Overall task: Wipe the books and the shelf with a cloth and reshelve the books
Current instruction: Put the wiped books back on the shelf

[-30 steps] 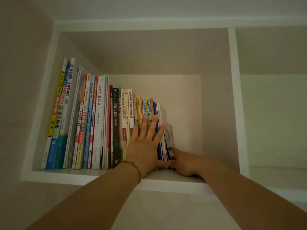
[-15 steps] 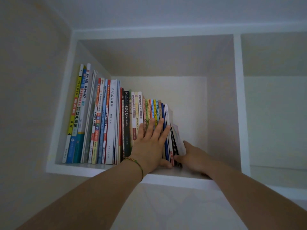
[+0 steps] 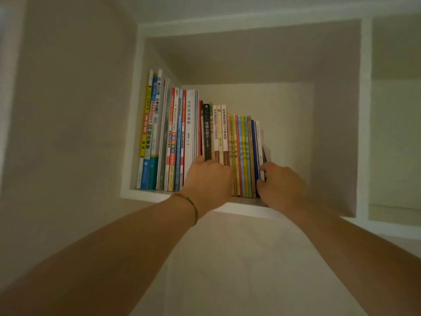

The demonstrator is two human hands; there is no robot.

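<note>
Pale shelf (image 3: pixel 246 207) carries our upright books (image 3: pixel 218 142); left hand (image 3: pixel 208 182) curls over mid-row spines, right hand (image 3: pixel 281 187) pinches the right-end book, squaring the row.

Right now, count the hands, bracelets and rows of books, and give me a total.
Hands: 2, left hand and right hand
Bracelets: 1, the bracelet on the left wrist
Rows of books: 1, the row of books
Total: 4
</note>
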